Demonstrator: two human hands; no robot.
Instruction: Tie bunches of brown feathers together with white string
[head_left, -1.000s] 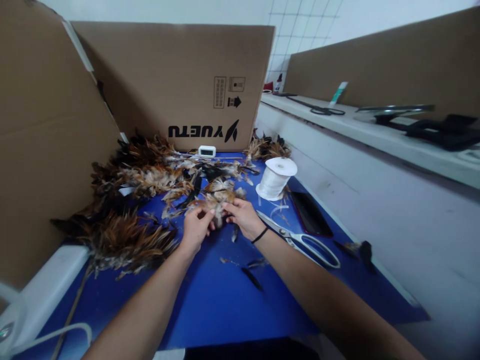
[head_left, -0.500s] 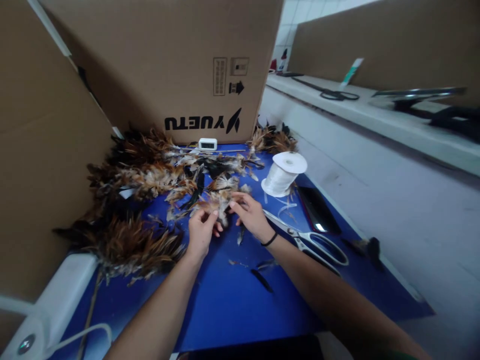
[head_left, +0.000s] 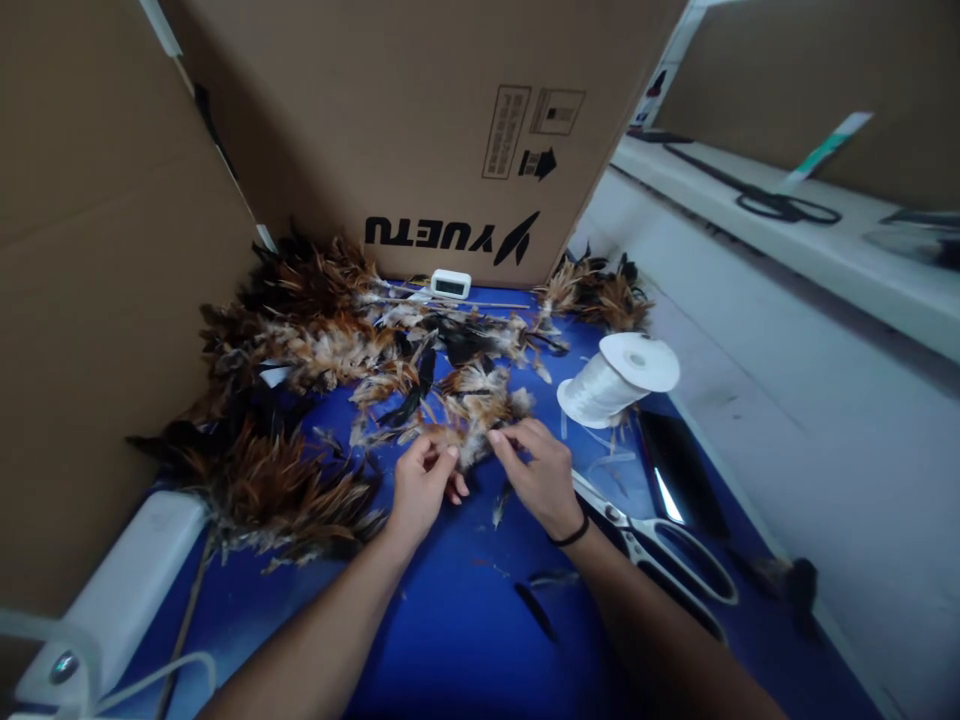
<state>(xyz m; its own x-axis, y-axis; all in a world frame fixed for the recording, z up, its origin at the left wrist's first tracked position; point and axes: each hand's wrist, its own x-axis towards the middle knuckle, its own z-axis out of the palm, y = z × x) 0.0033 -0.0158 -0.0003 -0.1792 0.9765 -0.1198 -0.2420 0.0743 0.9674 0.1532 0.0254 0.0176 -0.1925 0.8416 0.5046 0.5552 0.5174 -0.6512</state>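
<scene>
Brown-and-cream feathers [head_left: 480,405] are bunched up on the blue table [head_left: 442,620], with the left hand [head_left: 420,485] and right hand [head_left: 541,475] both pinching the fluffy near end, fingers pretty narrow. White spool's [head_left: 611,385] off past the right hand, and the scissors [head_left: 649,545] lie just beside that wrist.
</scene>
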